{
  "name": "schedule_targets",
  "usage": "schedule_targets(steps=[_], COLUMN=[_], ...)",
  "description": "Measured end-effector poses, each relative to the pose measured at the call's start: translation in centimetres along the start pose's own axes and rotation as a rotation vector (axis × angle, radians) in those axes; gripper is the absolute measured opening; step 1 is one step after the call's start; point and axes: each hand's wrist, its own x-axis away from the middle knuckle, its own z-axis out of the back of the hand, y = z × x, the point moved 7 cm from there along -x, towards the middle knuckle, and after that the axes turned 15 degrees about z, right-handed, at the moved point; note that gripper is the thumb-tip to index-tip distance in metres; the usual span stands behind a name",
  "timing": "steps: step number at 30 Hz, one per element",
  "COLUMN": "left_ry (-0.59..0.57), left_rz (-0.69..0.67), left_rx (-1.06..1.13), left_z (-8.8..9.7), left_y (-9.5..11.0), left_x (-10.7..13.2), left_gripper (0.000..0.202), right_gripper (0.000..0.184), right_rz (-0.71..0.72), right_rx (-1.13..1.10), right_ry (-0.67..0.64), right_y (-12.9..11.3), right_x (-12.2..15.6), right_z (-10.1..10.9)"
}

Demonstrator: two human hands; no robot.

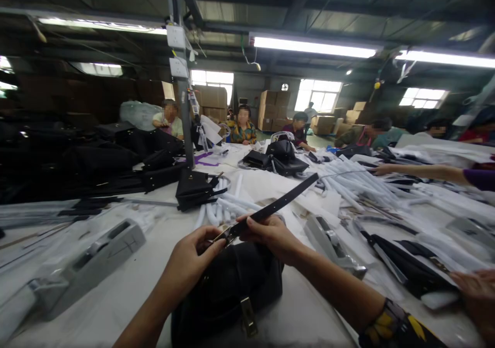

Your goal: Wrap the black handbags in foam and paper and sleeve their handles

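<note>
A black handbag point(247, 276) with a gold clasp point(248, 317) on its front lies right before me on the table. Above its top edge, my left hand point(201, 247) pinches a metal buckle point(228, 234). My right hand point(270, 234) grips a black strap point(288, 198) with punched holes, close to that buckle. The strap's free end points up and to the right. Whether the strap runs fully through the buckle is hidden by my fingers.
Grey tape dispensers point(116, 255) stand left and right. White foam tubes point(228, 203), another black bag point(195, 188) and a dark pile of bags point(96, 157) lie beyond. At right, a co-worker's hand point(475, 286) is near a black bag point(410, 265); a metal post point(185, 116) rises ahead.
</note>
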Motion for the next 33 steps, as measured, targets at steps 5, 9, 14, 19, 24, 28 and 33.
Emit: schedule_targets(steps=[5,9,14,19,24,28,33], left_ry=[-0.012,0.016,0.027,-0.016,-0.152,-0.273,-0.211], left_rz=[0.016,-0.006,-0.095,-0.096,-0.145,-0.178,-0.154], left_rx=[0.023,0.022,-0.073,-0.112,-0.072,-0.064,-0.058], left_z=[-0.4,-0.4,-0.5,-0.5,-1.5,-2.4,-1.6], left_y=[-0.1,0.1,1.0,1.2,1.9,2.3,2.1], left_x=[0.0,0.1,0.3,0.4,0.5,0.7,0.5], left_gripper=[0.036,0.042,0.036,0.039,0.045,0.037,0.035], right_gripper=[0.047,0.043,0.036,0.033,0.028,0.026,0.030], right_rz=[-0.080,-0.103,-0.034,0.063,0.266,0.287,0.217], right_rx=[-0.108,-0.151,-0.144,-0.074,0.151,0.148,0.063], right_ry=[0.057,0.077,0.174,0.209,0.078,0.068,0.234], right_y=[0.0,0.0,-0.2,-0.5,-2.6,-3.5,-3.0], right_x=[0.2,0.4,0.5,0.8,1.0,0.5,0.1], right_z=[0.1,0.0,0.6,0.8,-0.6,-0.9,0.7])
